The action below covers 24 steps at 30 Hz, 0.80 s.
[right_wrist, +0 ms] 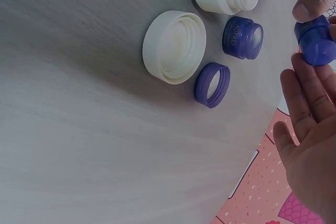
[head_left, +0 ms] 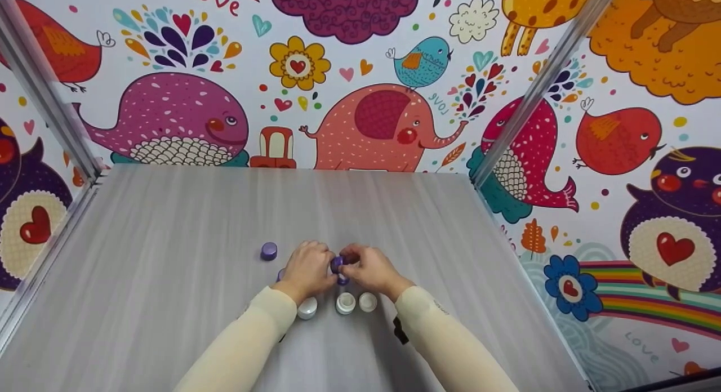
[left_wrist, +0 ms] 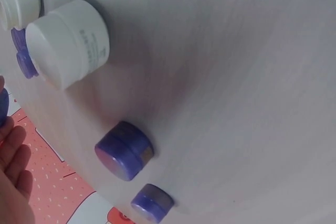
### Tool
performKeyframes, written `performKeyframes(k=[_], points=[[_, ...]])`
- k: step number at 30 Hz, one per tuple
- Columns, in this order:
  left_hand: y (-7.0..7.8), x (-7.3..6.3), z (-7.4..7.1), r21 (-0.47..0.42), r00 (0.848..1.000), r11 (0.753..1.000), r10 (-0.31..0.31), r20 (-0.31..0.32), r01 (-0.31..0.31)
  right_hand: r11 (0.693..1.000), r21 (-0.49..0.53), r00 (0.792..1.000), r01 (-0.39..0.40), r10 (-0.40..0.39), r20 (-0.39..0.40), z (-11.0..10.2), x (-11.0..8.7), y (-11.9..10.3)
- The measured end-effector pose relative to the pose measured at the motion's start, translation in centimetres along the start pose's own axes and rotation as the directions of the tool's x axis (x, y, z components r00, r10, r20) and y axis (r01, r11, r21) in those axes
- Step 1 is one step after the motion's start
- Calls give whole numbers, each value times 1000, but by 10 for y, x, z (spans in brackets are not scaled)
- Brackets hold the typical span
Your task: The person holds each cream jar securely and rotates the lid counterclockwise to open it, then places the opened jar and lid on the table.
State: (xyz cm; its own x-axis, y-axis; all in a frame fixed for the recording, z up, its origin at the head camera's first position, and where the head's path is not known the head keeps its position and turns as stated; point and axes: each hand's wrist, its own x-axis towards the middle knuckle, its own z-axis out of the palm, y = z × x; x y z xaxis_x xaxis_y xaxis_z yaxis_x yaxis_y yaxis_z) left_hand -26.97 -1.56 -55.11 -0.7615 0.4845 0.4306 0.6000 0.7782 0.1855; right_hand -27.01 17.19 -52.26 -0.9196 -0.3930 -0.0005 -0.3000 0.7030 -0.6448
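Close together over the table, my left hand (head_left: 307, 268) and right hand (head_left: 372, 268) both hold a small purple jar (head_left: 337, 263) between their fingertips. In the right wrist view, the purple jar (right_wrist: 315, 39) is pinched below a thumb, with the right hand's other fingers (right_wrist: 304, 95) stretched out beside it. Below the hands stands an uncapped purple jar (right_wrist: 241, 38), its ring-like purple lid (right_wrist: 212, 85) lying next to it. Nearer the body are an uncapped white jar (head_left: 345, 303) and its upturned white lid (head_left: 368, 302). My left hand partly covers another purple jar (head_left: 280, 275).
A capped white jar (head_left: 307, 308) stands by the left wrist. Farther left on the grey wood-grain table (head_left: 169, 257) sits a capped purple jar (head_left: 269, 251). Panels with cartoon animals (head_left: 366, 133) enclose the back and sides.
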Motion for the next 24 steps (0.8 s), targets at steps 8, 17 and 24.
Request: performKeyframes(k=[8,17,24], points=[[-1,1,1,-3,1000,1000,0,-4,0,998,-59,999,-5,2,-51,-1,0,0],[-1,0,-1,-2,1000,1000,13,-19,-13,1000,-7,1000,-14,13,-18,-1,0,-1],[0,0,-3,-9,1000,1000,12,-7,-12,1000,9,1000,4,-4,-25,0,0,0]])
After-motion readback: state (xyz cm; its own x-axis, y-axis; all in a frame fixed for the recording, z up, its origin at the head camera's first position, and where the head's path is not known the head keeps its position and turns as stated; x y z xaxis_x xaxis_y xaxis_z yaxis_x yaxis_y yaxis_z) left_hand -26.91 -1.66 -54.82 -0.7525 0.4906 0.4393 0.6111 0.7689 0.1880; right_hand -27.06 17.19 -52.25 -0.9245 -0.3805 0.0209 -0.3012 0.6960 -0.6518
